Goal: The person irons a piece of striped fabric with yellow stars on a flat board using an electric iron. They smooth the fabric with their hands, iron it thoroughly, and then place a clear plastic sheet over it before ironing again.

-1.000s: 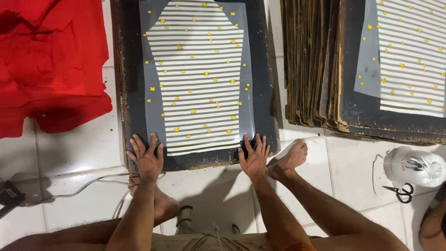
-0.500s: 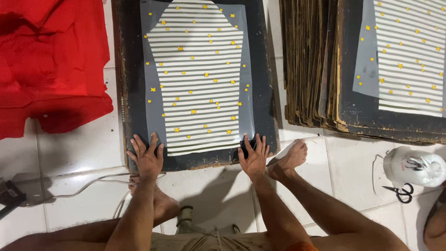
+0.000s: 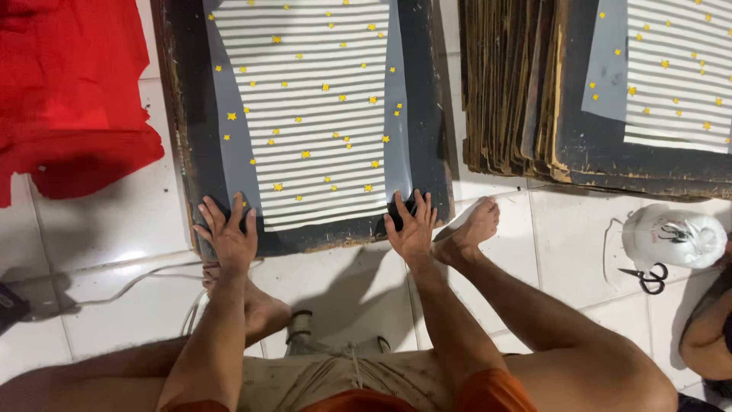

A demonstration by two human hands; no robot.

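A dark flat board (image 3: 423, 114) lies on the white tiled floor in front of me. On it rests a grey sheet printed with white stripes and small yellow stars (image 3: 313, 114). My left hand (image 3: 227, 235) presses flat on the board's near left corner, fingers spread, touching the sheet's edge. My right hand (image 3: 412, 226) lies flat on the near right corner, fingers on the sheet's lower edge. Neither hand holds anything. My bare feet sit just below the board.
A pile of red cloth (image 3: 69, 99) lies at the upper left. A stack of dark boards (image 3: 518, 91) with another striped sheet (image 3: 671, 69) stands at the right. A white round object (image 3: 675, 236), black scissors (image 3: 646, 278), a white cable (image 3: 130, 282) and another person's limb (image 3: 705, 336) are nearby.
Both hands stay pressed on the board's near corners. Only the view has shifted slightly.
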